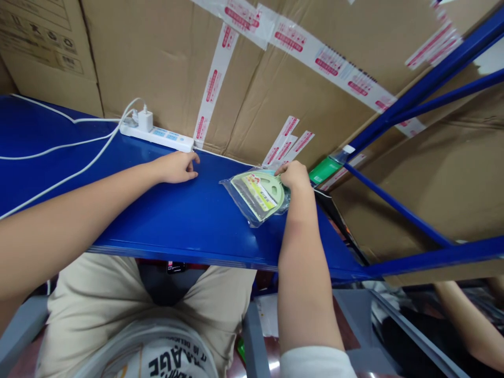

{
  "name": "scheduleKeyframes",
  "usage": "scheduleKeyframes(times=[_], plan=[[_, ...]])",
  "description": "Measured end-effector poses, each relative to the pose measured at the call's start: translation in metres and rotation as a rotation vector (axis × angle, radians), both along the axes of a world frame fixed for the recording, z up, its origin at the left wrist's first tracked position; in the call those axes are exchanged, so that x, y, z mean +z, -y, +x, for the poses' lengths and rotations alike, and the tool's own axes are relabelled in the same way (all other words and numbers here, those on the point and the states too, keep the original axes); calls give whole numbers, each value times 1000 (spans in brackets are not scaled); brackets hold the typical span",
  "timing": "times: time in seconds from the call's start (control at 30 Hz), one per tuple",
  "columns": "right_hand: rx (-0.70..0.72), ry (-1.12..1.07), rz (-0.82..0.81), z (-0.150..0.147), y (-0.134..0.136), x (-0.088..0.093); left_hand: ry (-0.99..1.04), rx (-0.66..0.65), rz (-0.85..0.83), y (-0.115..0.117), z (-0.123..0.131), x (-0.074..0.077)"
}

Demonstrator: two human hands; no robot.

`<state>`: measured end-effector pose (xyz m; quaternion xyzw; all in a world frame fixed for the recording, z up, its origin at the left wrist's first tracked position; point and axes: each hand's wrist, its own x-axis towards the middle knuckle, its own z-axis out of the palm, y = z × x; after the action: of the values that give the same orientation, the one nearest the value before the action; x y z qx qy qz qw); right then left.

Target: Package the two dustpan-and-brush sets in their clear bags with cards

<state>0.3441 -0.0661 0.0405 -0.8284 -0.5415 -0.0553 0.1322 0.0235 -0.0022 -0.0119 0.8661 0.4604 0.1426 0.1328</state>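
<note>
Pale-green flat plastic article in a clear, yellow-labelled bag (259, 196): on blue metal bench (177, 215), right of centre, nearer back edge. Right hand (292, 176): fingers touching bag's upper right edge; cannot tell whether clamped. Left hand (178, 167): fingers loosely curled, thumb apart, beside white plastic power strip (169, 138) along back edge.

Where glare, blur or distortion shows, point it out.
In the head view, glints sit on the clear wrapper; head view, a bright patch glares on the floor; head view, another person's arm looks soft at lower right; head view, the left forearm looks stretched toward the frame's edge.
</note>
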Motion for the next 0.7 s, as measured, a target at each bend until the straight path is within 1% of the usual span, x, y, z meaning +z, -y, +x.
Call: scheduleKeyframes(times=[0.17, 0.27, 0.4, 0.57, 0.7], plan=[[-87, 7, 147, 5, -1, -6, -23, -5, 10, 0, 0, 0], [-115, 11, 188, 5, 0, -5, -32, -3, 2, 2, 1, 2], [-162, 4, 202, 7, 0, -4, -39, 3, 2, 3, 1, 3], [-146, -6, 170, 12, -3, -6, -30, 2, 0, 1, 1, 1], [-171, -32, 142, 10, -1, -6, -36, -11, 7, 1, 1, 0]])
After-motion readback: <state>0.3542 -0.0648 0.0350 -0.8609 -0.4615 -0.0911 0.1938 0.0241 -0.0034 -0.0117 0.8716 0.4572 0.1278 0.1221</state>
